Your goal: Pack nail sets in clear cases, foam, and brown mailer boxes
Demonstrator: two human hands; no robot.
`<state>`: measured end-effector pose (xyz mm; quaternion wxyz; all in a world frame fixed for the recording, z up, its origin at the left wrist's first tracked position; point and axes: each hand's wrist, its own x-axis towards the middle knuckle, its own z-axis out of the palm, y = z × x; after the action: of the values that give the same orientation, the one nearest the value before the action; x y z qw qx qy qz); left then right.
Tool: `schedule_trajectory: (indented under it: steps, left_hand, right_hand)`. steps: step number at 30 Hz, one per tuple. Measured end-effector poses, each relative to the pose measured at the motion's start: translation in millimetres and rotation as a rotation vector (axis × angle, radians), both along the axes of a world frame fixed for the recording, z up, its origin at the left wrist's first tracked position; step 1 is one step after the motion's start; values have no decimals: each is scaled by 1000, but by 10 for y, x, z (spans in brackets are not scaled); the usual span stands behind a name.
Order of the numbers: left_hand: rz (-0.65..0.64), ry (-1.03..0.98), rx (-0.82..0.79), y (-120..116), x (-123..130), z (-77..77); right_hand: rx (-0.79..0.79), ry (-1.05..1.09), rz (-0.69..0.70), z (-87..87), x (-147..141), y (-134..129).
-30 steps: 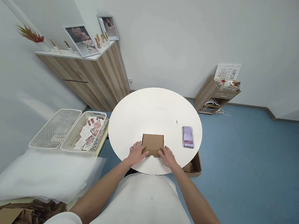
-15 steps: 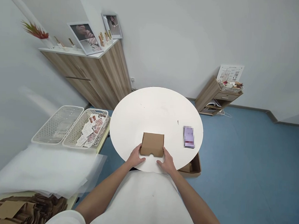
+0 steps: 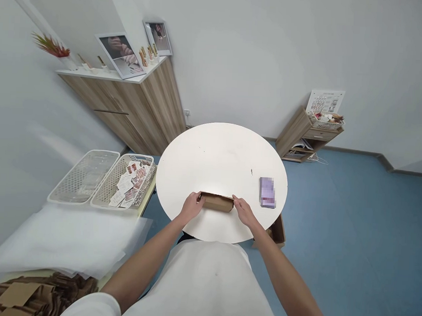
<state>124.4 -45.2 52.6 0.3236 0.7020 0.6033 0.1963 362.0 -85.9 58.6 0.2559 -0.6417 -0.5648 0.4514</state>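
A small brown cardboard box [image 3: 216,203] is tilted up over the near part of the round white table [image 3: 214,151], one narrow side facing me. My left hand [image 3: 192,205] grips its left end, with the fingers curled around the far corner. At the opposite end, my right hand [image 3: 242,209] has its fingers closed on the box's right corner. Whether the box's lower edge touches the tabletop, I cannot tell. To the right on the table lies a purple item [image 3: 267,192], blurred out.
Left of the table are a white basket of printed cards [image 3: 126,186], a second basket [image 3: 84,179], translucent sheets [image 3: 65,235] and stacked brown cardboard [image 3: 23,294]. An open carton [image 3: 278,231] stands below the table's right edge. Behind are a wooden cabinet [image 3: 157,103] and small shelf unit [image 3: 293,129].
The box has been tipped from lying flat, top face up, to showing a narrow side. Both hands have moved slightly away from me and closed around its ends.
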Motion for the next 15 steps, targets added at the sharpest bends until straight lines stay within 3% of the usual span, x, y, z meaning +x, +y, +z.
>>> schedule_trajectory:
  steps: [7, 15]
  left_hand:
    - [-55, 97, -27, -3, -20, -17]
    - [-50, 44, 52, -32, 0, 46]
  right_hand:
    - [3, -25, -126, 43, -40, 135]
    - [-12, 54, -203, 8, -72, 155]
